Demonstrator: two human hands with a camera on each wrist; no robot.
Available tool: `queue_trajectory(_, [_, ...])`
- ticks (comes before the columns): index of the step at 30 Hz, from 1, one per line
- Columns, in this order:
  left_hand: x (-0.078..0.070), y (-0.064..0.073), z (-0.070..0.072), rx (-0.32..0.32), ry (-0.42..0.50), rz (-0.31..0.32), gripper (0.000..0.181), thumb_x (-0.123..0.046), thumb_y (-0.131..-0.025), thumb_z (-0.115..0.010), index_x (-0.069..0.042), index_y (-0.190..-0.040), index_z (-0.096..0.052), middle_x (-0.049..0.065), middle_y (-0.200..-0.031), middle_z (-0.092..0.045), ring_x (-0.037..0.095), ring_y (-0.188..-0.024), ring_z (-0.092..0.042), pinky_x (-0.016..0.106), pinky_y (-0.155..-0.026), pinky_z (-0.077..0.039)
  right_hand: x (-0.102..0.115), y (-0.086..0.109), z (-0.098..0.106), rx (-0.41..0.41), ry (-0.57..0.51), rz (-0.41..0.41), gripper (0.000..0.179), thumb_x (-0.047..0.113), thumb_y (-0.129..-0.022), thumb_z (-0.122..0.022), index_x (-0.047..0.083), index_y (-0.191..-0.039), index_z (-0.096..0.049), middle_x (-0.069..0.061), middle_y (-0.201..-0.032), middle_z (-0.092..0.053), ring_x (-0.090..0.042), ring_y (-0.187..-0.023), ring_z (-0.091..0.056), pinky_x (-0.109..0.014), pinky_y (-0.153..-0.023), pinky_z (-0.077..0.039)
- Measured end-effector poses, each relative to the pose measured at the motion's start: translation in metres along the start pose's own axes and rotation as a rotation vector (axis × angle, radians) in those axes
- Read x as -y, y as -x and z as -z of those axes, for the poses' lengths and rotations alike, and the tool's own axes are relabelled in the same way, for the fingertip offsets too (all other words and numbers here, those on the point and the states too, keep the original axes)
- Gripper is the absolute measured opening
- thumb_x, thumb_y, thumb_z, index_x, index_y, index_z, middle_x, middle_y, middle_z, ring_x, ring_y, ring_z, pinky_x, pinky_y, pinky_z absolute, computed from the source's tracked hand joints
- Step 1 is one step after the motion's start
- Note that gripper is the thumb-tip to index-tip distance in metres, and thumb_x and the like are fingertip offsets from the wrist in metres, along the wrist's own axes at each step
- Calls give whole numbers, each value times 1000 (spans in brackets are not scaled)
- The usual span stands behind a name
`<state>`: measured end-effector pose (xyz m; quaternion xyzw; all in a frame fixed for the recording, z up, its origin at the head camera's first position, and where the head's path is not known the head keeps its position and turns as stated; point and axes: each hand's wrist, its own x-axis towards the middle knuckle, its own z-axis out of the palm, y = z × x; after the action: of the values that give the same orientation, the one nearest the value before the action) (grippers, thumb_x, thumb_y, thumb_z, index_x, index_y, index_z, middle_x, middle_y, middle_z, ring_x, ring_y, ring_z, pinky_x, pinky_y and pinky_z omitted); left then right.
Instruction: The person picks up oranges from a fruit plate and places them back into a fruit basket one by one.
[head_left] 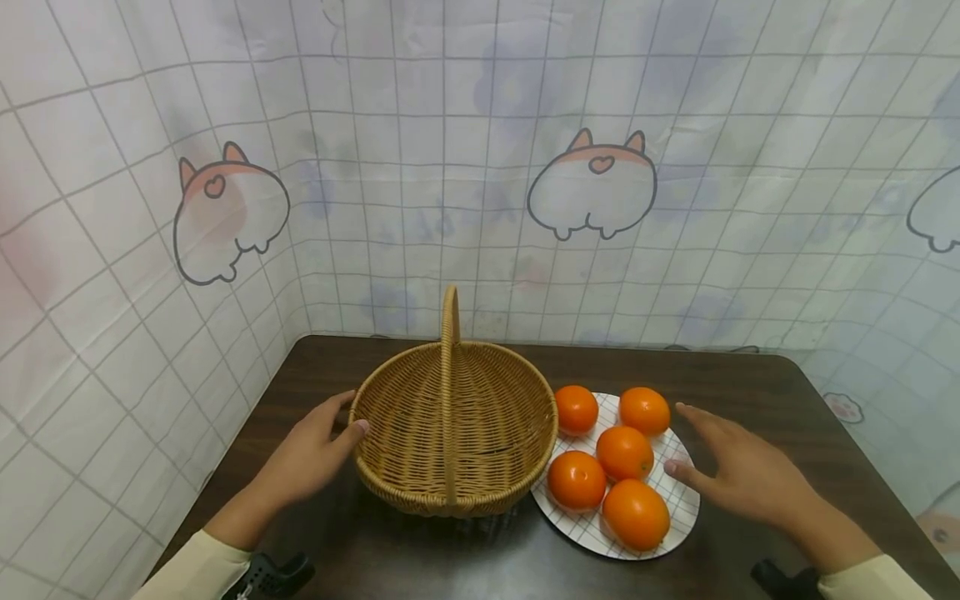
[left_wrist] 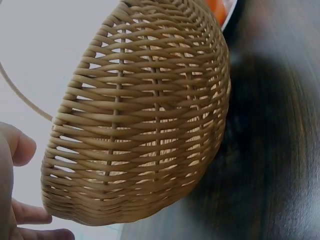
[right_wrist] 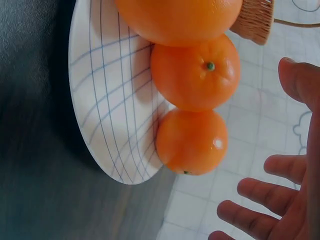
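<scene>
A woven wicker basket (head_left: pixel 405 467) with a tall arched handle (head_left: pixel 448 400) stands on the table, nothing inside it. At its left rim is my left hand (head_left: pixel 307 454), thumb apart from the fingers; the left wrist view shows fingertips (left_wrist: pixel 32 214) close by the rim, and contact is hard to tell. To the right of the basket, a white plate with a dark grid pattern (head_left: pixel 678 492) carries several oranges (head_left: pixel 636 514). My right hand (head_left: pixel 750 471) hovers beside the plate's right edge, fingers spread and holding nothing. In the right wrist view, the nearby oranges (right_wrist: pixel 192 142) are apart from it.
The dark wooden table (head_left: pixel 735 383) runs back to a wall covering with a grid and cartoon animals (head_left: pixel 592 192). The same covering hangs along the left and right sides. Dark straps (head_left: pixel 270 575) sit at both wrists, by light sleeves (head_left: pixel 202 571).
</scene>
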<state>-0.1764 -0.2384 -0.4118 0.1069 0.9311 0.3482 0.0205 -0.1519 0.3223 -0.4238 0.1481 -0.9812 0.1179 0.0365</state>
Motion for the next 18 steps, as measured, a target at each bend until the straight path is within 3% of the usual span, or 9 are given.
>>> queue_trajectory(6, [0, 0, -3, 7, 31, 25, 70, -43, -109, -47, 2, -158, -26, 30, -152, -42, 46, -134, -48, 62, -100, -45, 6, 5, -7, 5, -26, 1, 90, 70, -90, -63, 9, -154, -46, -22, -146, -54, -49, -125, -55, -69, -87, -48])
queue_trajectory(18, [-2, -2, -8, 40, 134, 130, 66, -36, -109, -44, 0, -160, -22, 30, -153, -39, 44, -130, -52, 58, -98, -48, 11, 18, -22, 35, -60, -45, 81, 71, -87, -66, 13, -143, -59, -21, -136, -62, -44, -117, -62, -65, -82, -52])
